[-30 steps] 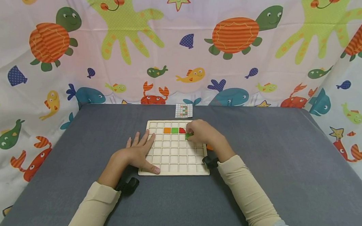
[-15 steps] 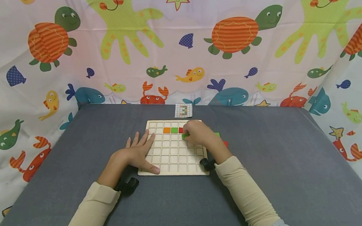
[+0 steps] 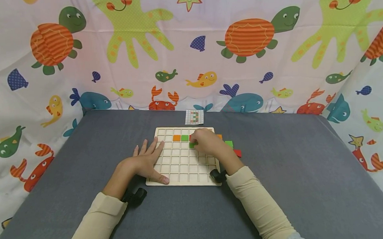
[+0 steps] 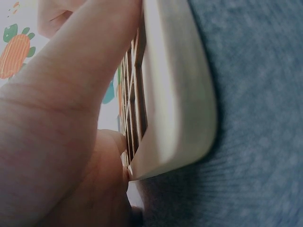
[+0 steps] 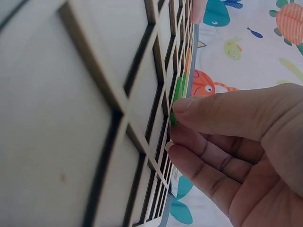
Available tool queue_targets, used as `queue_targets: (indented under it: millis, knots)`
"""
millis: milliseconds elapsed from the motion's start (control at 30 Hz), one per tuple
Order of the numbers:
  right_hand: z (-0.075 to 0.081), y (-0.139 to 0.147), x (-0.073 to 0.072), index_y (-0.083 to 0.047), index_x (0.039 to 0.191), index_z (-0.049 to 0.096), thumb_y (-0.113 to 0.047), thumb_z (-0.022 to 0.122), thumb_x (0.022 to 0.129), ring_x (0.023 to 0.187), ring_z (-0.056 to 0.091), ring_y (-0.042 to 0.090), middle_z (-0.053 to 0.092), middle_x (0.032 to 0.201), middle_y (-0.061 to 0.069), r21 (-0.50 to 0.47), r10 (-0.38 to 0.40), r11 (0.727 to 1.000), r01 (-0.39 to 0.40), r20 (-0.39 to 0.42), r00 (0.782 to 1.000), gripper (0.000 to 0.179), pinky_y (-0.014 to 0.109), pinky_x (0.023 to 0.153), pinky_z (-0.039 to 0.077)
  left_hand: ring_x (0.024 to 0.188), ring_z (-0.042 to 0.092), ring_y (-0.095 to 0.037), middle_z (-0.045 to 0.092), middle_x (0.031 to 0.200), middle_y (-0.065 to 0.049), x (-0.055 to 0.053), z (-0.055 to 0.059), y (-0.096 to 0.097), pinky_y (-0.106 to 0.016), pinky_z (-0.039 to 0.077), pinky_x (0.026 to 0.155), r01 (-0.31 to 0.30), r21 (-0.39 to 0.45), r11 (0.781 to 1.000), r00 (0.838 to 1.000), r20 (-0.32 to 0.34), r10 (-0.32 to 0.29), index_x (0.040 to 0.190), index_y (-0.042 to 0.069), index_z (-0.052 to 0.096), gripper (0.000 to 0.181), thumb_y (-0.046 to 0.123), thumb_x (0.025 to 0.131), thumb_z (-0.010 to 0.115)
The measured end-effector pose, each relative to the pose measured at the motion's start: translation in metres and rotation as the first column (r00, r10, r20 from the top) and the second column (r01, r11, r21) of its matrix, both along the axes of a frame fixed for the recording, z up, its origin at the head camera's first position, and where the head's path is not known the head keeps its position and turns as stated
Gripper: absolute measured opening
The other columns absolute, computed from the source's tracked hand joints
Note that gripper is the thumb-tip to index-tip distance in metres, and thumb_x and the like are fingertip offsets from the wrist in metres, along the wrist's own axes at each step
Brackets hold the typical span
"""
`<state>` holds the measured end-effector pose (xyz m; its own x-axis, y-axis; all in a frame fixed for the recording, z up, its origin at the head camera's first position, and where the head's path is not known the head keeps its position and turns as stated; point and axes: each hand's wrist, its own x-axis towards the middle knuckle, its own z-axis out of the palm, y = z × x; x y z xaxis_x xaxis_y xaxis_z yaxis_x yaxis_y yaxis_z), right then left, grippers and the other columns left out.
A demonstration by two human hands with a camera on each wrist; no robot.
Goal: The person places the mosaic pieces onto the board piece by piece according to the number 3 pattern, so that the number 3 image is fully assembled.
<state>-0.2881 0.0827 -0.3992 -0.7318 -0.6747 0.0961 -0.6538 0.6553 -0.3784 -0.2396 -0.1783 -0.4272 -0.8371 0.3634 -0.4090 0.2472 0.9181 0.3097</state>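
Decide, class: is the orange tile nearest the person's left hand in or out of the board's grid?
In: the head view shows the orange tile within a cell of the board, beside a green tile in the next cell.

The head view is evenly lit, with the backdrop (image 3: 174, 44) tinged pink at its centre. Soft shadows are cast on the surface (image 3: 183, 217) along the sleeves (image 3: 262, 206). The wooden board (image 4: 177, 90) is blurred close to both wrist cameras, and the left wrist view is veiled by haze.
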Motion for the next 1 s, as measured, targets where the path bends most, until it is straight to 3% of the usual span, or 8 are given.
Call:
queue_targets:
  millis: [100, 200, 267, 367, 533, 667, 800, 1000]
  knots:
    - [-0.001, 0.0, 0.0, -0.011, 0.063, 0.041, 0.021, 0.053, 0.073, 0.067, 0.028, 0.015, 0.032, 0.069, -0.001, -0.001, 0.01, 1.0, -0.01, -0.011, 1.0, 0.036, 0.031, 0.064, 0.022, 0.146, -0.025, -0.04, -0.024, 0.164, -0.006, -0.002, -0.005, -0.001, -0.065, -0.012, 0.111, -0.001, -0.007, 1.0, 1.0, -0.008, 0.001, 0.162, 0.02, -0.006, 0.156, 0.096, 0.046, 0.066]
    - [-0.002, 0.0, 0.0, -0.009, 0.068, 0.056, 0.02, 0.054, 0.075, 0.07, 0.037, 0.016, 0.048, 0.072, 0.001, 0.001, -0.005, 1.0, 0.005, -0.001, 1.0, 0.03, 0.031, 0.065, 0.03, 0.146, -0.025, -0.04, -0.024, 0.164, -0.005, -0.004, -0.008, -0.001, -0.065, -0.012, 0.111, -0.007, -0.009, 1.0, 1.0, -0.01, 0.007, 0.162, 0.021, -0.006, 0.157, 0.097, 0.044, 0.065]
    - [-0.001, 0.001, 0.0, -0.007, 0.079, 0.068, 0.018, 0.056, 0.077, 0.075, 0.049, 0.016, 0.062, 0.081, 0.003, 0.005, -0.01, 1.0, 0.01, 0.013, 1.0, 0.028, 0.029, 0.07, 0.04, 0.146, -0.025, -0.04, -0.023, 0.164, -0.006, -0.004, -0.009, -0.002, -0.065, -0.012, 0.111, -0.008, -0.002, 1.0, 1.0, -0.014, 0.008, 0.162, 0.02, -0.005, 0.158, 0.097, 0.044, 0.065]
    - [0.002, 0.006, -0.001, -0.004, 0.099, 0.076, 0.013, 0.059, 0.084, 0.089, 0.064, 0.02, 0.072, 0.099, 0.007, 0.004, -0.02, 1.0, 0.02, 0.062, 0.998, 0.028, 0.034, 0.082, 0.052, 0.146, -0.025, -0.04, -0.023, 0.164, -0.006, -0.004, -0.008, -0.002, -0.065, -0.012, 0.112, -0.01, -0.005, 1.0, 1.0, -0.011, 0.01, 0.162, 0.02, -0.006, 0.158, 0.097, 0.043, 0.065]
    - [0.013, 0.027, -0.004, -0.003, 0.116, 0.074, 0.003, 0.064, 0.091, 0.104, 0.066, 0.028, 0.071, 0.113, 0.011, 0.035, -0.142, 0.99, 0.139, 0.115, 0.983, 0.028, 0.043, 0.088, 0.053, 0.146, -0.023, -0.041, -0.022, 0.165, -0.008, 0.0, 0.001, 0.0, -0.065, -0.012, 0.112, 0.005, -0.006, 1.0, 1.0, -0.008, -0.005, 0.162, 0.017, -0.005, 0.155, 0.092, 0.049, 0.07]
    - [0.018, 0.05, -0.008, -0.002, 0.12, 0.072, 0.002, 0.064, 0.092, 0.109, 0.063, 0.032, 0.069, 0.116, 0.015, 0.107, -0.27, 0.959, 0.261, 0.081, 0.959, 0.029, 0.047, 0.09, 0.052, 0.146, -0.02, -0.045, -0.017, 0.165, -0.014, 0.005, 0.013, 0.002, -0.067, -0.011, 0.111, 0.021, 0.02, 1.0, 1.0, -0.009, -0.021, 0.162, 0.012, -0.001, 0.15, 0.085, 0.056, 0.075]
    - [0.017, 0.066, -0.014, -0.003, 0.117, 0.073, 0.002, 0.067, 0.091, 0.108, 0.063, 0.032, 0.069, 0.116, 0.015, 0.159, -0.354, 0.928, 0.338, 0.088, 0.931, 0.027, 0.048, 0.09, 0.051, 0.146, -0.02, -0.044, -0.018, 0.165, -0.013, 0.006, 0.012, 0.002, -0.067, -0.011, 0.111, 0.021, 0.034, 0.999, 1.0, -0.007, -0.021, 0.162, 0.012, -0.001, 0.149, 0.085, 0.056, 0.075]
    - [0.011, 0.076, -0.019, -0.003, 0.113, 0.074, 0.002, 0.068, 0.089, 0.099, 0.062, 0.03, 0.069, 0.113, 0.015, 0.167, -0.351, 0.93, 0.328, 0.138, 0.926, 0.025, 0.047, 0.088, 0.052, 0.146, -0.024, -0.041, -0.022, 0.164, -0.008, 0.002, 0.001, 0.0, -0.065, -0.011, 0.112, 0.01, 0.017, 1.0, 1.0, -0.013, -0.009, 0.162, 0.018, -0.005, 0.153, 0.094, 0.05, 0.067]
